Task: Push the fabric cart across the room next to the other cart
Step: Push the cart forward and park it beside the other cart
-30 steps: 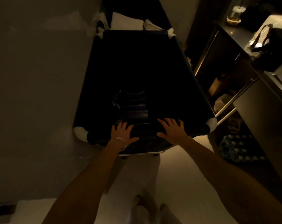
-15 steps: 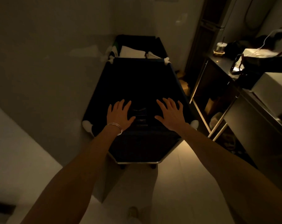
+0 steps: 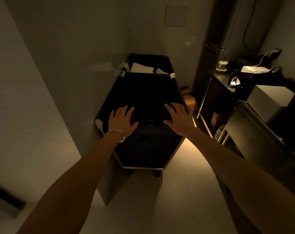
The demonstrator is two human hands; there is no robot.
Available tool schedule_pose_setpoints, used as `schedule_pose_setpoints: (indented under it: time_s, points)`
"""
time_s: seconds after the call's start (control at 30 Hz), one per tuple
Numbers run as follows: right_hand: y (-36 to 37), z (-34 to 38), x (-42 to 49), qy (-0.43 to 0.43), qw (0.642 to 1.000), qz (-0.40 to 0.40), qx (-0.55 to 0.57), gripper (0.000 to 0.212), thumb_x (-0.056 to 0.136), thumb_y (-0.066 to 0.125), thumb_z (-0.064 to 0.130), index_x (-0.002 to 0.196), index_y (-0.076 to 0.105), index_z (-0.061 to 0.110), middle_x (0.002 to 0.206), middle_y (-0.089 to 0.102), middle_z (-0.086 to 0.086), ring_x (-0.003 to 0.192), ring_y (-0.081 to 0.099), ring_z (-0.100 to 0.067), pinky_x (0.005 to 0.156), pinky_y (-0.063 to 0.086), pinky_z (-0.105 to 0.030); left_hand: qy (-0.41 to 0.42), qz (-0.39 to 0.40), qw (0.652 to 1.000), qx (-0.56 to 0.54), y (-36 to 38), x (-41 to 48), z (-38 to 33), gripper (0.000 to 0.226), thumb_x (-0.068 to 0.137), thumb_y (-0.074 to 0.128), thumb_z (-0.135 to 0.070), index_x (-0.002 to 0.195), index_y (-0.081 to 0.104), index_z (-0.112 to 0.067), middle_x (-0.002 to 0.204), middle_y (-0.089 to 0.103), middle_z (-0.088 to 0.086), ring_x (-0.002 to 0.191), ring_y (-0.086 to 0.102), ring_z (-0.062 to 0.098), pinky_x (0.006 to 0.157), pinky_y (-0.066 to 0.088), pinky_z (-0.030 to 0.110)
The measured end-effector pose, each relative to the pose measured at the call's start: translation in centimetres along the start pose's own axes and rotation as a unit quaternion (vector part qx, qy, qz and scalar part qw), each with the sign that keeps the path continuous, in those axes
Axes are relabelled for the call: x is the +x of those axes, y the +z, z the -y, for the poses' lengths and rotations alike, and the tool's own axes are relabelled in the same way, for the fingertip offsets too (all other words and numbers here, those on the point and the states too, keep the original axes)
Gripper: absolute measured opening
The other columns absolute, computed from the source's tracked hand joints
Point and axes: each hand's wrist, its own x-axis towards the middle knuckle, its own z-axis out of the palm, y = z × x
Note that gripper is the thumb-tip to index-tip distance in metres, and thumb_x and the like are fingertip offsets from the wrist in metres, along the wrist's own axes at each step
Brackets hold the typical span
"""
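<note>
Two bare hands of yours are stretched out over the near end of the dark blue fabric cart [image 3: 143, 102] with the metal base rim: your left hand [image 3: 122, 121], a thin silver bangle [image 3: 118, 132] on its wrist, is flat with the fingers spread, and your right hand [image 3: 179, 117] is likewise flat and spread, neither curled around anything; whether the palms touch the near rim of the cart or hover just above it, you cannot tell in this dim light. One cart, item as follows: long, dark-sided, white rounded corner caps, standing on the pale tiled floor [image 3: 185, 191] with its left side close along the pale wall [image 3: 67, 73]. Second item: another dark fabric cart [image 3: 167, 62], end to end with the first at its far side, the two touching or nearly so, set in the room's far corner and loaded with folded white linen [image 3: 140, 67]. Third item, to your right: a dark counter unit [image 3: 228, 92] with open shelves below, separated from the carts by a narrow strip of floor. On its top: a clear lidded cup [image 3: 222, 65], a dark bag [image 3: 255, 77], a white box [image 3: 270, 98] and a white cable [image 3: 263, 59] running up to the wall.
</note>
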Motion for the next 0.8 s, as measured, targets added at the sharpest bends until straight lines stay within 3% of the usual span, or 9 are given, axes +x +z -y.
schedule_pose_setpoints:
  time_s: [0.47,0.8]
  points:
    - [3.4,0.4,-2.2,0.026,0.999,0.04,-0.002,0.068,0.086,0.057,0.042,0.143,0.027,0.02,0.146,0.033,-0.011,0.135,0.026,-0.03,0.106,0.017,-0.054,0.022,0.052,0.998,-0.009,3.0,-1.2,1.3,0.069,0.091,0.044,-0.052,0.148,0.018,-0.023,0.154,0.021,0.007,0.14,0.018,0.027,0.114,0.014,0.045]
    - [11.5,-6.6,4.1,0.015,0.995,0.098,0.002,0.068,0.086,0.056,0.044,0.143,0.027,0.021,0.147,0.033,-0.01,0.135,0.026,-0.029,0.107,0.018,-0.054,0.011,0.109,0.994,0.021,11.4,6.2,-1.8,0.069,0.093,0.039,-0.053,0.149,0.013,-0.023,0.155,0.02,0.005,0.141,0.017,0.025,0.115,0.015,0.044]
